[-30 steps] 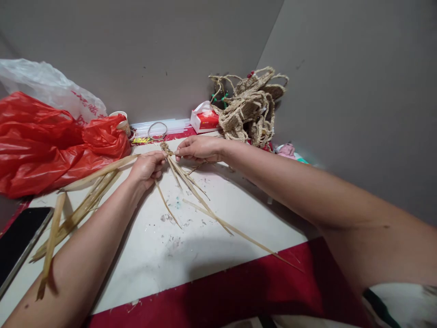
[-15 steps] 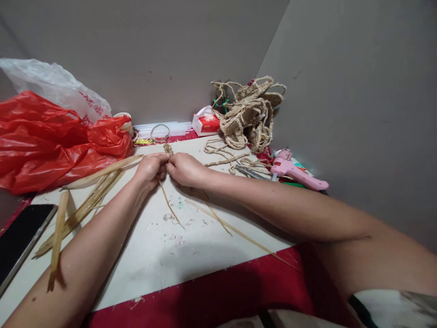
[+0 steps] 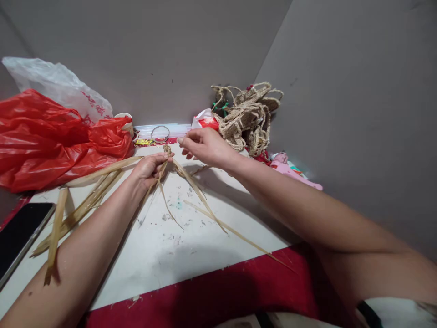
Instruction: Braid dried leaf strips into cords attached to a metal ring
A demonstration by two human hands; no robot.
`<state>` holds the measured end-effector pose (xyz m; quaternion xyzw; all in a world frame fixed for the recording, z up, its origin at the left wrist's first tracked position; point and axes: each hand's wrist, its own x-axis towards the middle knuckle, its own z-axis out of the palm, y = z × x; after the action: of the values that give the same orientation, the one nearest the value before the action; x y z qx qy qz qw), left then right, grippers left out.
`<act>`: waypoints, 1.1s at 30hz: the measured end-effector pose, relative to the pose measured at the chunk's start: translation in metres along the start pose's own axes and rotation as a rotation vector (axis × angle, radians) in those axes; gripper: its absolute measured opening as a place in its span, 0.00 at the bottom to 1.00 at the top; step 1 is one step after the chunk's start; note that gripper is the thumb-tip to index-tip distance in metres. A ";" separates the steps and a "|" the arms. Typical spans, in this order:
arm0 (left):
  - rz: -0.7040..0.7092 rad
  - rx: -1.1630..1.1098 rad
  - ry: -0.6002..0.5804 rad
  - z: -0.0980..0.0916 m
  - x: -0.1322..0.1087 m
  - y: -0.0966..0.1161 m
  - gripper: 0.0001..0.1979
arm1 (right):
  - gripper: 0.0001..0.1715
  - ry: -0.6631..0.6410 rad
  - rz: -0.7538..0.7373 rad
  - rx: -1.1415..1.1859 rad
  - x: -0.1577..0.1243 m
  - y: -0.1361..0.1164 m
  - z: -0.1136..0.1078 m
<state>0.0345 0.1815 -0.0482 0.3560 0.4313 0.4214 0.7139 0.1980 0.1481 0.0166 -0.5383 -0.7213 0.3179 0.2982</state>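
My left hand (image 3: 152,167) is closed, pinching a small braid of dried straw-like strips. The braid's knotted end (image 3: 167,149) pokes out above the fingers. Loose strips (image 3: 201,197) fan out from it towards me over the white board (image 3: 143,259). To the right and slightly higher, my right hand (image 3: 206,146) is lifted off the braid. Its fingers are loosely bent and apart, with nothing visible between them. A single thin strip (image 3: 239,234) lies on the board nearer to me.
Wide dried leaf strips (image 3: 85,207) and a phone (image 3: 25,237) lie left, before a red plastic bag (image 3: 51,141). At the back are a paper cup (image 3: 125,122), clear sticks (image 3: 146,131), a tissue pack (image 3: 206,119) and piled braided cord (image 3: 249,114). A pink glue gun (image 3: 293,173) lies right.
My right hand has let go of the braid and moved up and to the right, its fingers parting. My left hand stays in place on the braid, whose loose strips now show more.
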 end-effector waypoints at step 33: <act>0.149 0.352 -0.067 -0.007 -0.011 0.009 0.05 | 0.15 -0.706 0.435 0.788 0.047 0.051 0.038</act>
<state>0.0222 0.1757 -0.0392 0.5202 0.4468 0.3788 0.6215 0.1871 0.1996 -0.0420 -0.3835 -0.4770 0.7774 0.1449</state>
